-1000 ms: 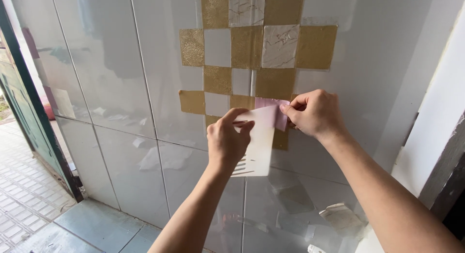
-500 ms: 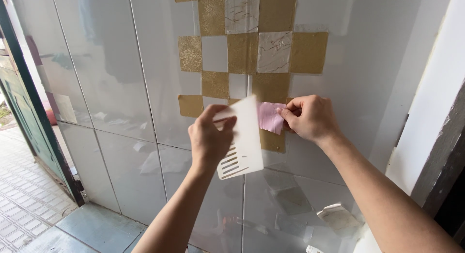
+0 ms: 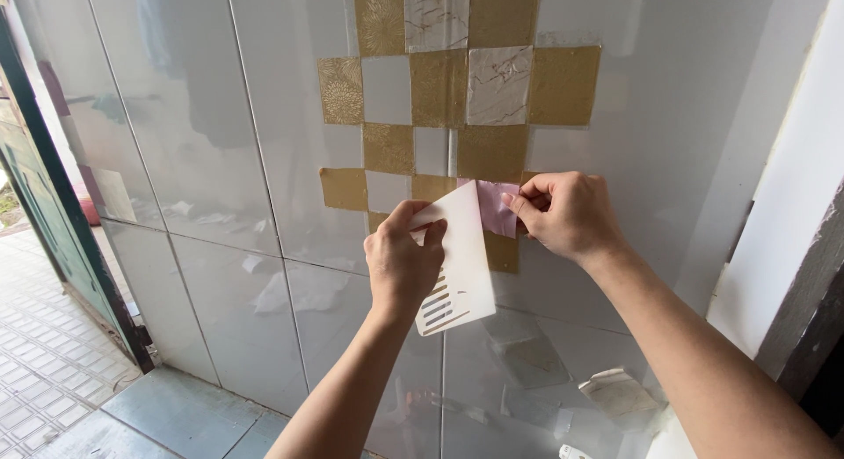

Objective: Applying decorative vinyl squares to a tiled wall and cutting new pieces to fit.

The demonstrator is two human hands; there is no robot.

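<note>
Head view shows a glossy grey tiled wall (image 3: pixel 176 160) with a checker patch of gold and marble square stickers (image 3: pixel 440 81). The left hand (image 3: pixel 404 265) grasps a white flat plastic scraper with slots (image 3: pixel 457 265), pressed against the wall below the patch. The right hand (image 3: pixel 567 214) pinches a small pink sheet (image 3: pixel 494 208) just beside the scraper's upper edge.

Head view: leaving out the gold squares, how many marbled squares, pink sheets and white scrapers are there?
marbled squares: 2
pink sheet, pinched by the right hand: 1
white scraper, held by the left hand: 1
Total: 4
</note>
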